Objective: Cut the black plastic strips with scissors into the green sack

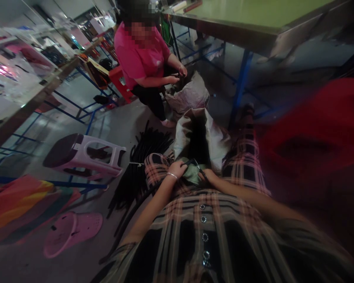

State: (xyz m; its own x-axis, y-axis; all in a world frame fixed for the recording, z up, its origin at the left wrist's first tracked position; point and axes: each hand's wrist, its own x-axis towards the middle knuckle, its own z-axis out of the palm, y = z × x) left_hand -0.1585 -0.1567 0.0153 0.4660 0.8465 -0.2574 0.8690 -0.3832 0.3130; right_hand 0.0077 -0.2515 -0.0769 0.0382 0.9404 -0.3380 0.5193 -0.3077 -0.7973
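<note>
Black strips (141, 165) lie in a long bundle on the concrete floor (85, 118) beside a seated person's plaid-clad knee, and more dark lengths fill the mouth of a pale woven sack (215, 137) in the lap area. In the head view, the person's right hand (210, 177) closes around a dark narrow tool (200, 169), possibly scissors, though its form is hard to tell. The left hand (177, 169) curls over a green cloth (191, 177), fingers partly closed; whether they grip anything beneath is hidden. Holding the tool steady, with the fingers of the left hand clear of its tip, would suit this close handwork. A bangle (171, 175) circles the left wrist. Nearby, a co-worker in a pink shirt (138, 59) sits with both hands (177, 74) at a second pale sack (188, 96). A pink plastic stool (84, 155) lies on its side on the floor, near a bright striped cloth (23, 204). A green-topped bench (247, 15) on a blue steel frame (240, 86) stands beyond.
</note>
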